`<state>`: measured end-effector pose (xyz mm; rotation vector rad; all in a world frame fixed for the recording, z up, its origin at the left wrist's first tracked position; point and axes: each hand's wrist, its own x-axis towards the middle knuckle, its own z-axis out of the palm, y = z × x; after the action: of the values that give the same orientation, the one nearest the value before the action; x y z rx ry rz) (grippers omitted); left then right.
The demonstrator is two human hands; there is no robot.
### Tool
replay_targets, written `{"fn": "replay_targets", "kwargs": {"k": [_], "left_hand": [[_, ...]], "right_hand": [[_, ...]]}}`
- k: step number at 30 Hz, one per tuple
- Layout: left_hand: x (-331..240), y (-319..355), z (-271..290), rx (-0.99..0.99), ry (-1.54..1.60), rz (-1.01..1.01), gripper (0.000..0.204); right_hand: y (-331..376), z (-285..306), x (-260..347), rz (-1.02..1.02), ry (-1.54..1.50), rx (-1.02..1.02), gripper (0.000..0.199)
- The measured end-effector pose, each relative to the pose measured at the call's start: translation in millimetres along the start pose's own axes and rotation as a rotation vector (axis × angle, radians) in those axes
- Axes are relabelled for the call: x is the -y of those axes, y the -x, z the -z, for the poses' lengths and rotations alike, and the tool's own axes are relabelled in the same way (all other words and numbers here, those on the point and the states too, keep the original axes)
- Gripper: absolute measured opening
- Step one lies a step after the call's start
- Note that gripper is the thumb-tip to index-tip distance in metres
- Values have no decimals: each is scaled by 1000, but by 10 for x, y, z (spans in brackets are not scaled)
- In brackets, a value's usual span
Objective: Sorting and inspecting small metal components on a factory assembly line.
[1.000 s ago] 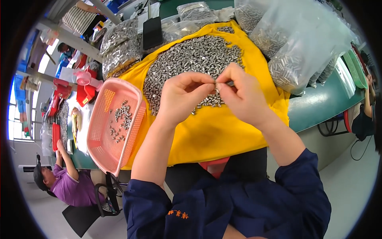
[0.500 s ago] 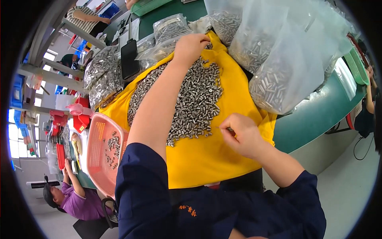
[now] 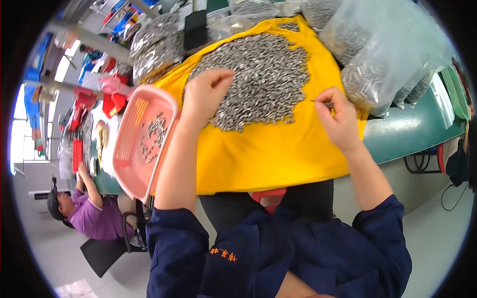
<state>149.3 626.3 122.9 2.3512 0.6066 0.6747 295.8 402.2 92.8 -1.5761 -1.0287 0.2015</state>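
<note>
A yellow cloth [image 3: 263, 159] lies over the table, bearing a broad heap of small silver metal cylinders [image 3: 253, 79]. At the heap's left edge is my left hand [image 3: 204, 97], its fingers curled together; whatever they might pinch is hidden. My right hand [image 3: 339, 119] is just right of the heap, above the cloth. Its thumb and fingers are closed on a thin dark tool [image 3: 314, 101], whose narrow tip points left toward the pieces. To the left of my left forearm stands a pink plastic basket [image 3: 121, 161], with some of the same small metal pieces [image 3: 157, 128] inside.
Clear bags of metal parts [image 3: 370, 82] crowd the back right; more bags [image 3: 156, 44] stand at the back left beside a black phone [image 3: 196, 30]. The green tabletop [image 3: 397, 141] extends to the right. A person in purple [image 3: 97, 216] sits at the far left.
My left hand has come back from the far end of the cloth to the heap's left edge. My view has shifted, and my right hand now appears farther right and higher.
</note>
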Motion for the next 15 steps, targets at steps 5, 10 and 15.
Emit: {"fn": "replay_targets", "kwargs": {"k": [5,10,15], "left_hand": [[166,705,96,70,-183,-12,23],[164,743,-85,37,-273,-83,18],[229,743,-48,68,-171,-38,14]], "right_hand": [[-95,-302,450,129,5,126,7],[-324,-882,740,120,-178,197,6],[-252,-1185,489,16,-132,272,8]]}}
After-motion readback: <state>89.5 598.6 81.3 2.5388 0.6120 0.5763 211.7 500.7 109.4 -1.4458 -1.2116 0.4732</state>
